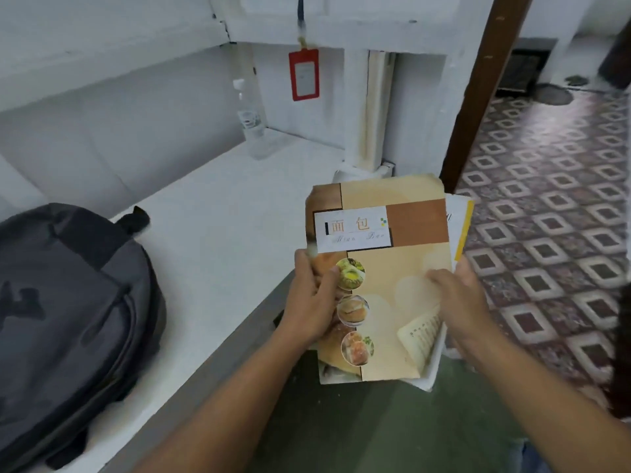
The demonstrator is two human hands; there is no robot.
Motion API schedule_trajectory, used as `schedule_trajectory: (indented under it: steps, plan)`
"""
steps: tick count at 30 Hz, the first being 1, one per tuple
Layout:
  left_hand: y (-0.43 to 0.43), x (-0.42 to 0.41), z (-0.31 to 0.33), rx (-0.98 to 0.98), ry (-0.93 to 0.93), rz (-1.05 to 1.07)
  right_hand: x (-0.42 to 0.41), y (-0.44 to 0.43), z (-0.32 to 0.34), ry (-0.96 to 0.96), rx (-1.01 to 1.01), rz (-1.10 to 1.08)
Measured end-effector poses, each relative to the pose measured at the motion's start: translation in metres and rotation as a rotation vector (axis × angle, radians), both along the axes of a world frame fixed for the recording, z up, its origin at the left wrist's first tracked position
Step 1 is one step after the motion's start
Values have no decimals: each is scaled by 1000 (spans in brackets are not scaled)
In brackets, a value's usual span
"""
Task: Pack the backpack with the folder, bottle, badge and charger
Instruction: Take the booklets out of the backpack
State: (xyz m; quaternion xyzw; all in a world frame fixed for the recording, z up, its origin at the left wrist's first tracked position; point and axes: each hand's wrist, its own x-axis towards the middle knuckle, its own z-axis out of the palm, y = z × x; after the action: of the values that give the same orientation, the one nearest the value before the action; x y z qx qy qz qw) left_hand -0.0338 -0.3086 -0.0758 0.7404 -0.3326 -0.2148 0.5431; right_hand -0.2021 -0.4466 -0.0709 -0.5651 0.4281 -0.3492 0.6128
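The person is holding the folder (403, 264) in the air near the front edge of the white surface (218, 220), with the backpack (71, 302) lying well apart to the left. The left grip (312, 297) is pinching the spine side, thumb over the cover. The right grip (459, 295) is curling round the opposite edge. The folder is looking light and floppy, with what may be loose sheets poking out beneath, so clamping both long edges is suiting it best.
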Motion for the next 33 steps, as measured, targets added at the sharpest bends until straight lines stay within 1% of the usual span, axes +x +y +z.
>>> schedule_trajectory:
  steps: [3,6,10,14,17,19,22,24,28,33]
  plan:
    - [-27,-11,-23,42,41,-60,-15,-21,-30,19,26,-53]
    - [-56,-17,-62,69,89,-54,-14,-53,-71,53,36,-80]
    - [-91,-6,-154,158,159,9,3,-94,-151,134,48,-29]
    - [-129,11,-247,237,146,57,29,-130,-250,167,45,2]
    - [-152,20,-321,263,232,28,53,-141,-334,183,48,23]
    - [-163,26,-362,280,300,67,65,-148,-380,200,43,17]
    - [-176,48,-437,271,286,110,84,-161,-448,203,0,3]
    - [-186,65,-471,273,287,119,87,-174,-477,217,-25,1]
    - [-213,83,-523,209,316,100,90,-191,-535,196,-116,47]
    - [-233,89,-586,177,346,125,100,-201,-592,199,-173,41]
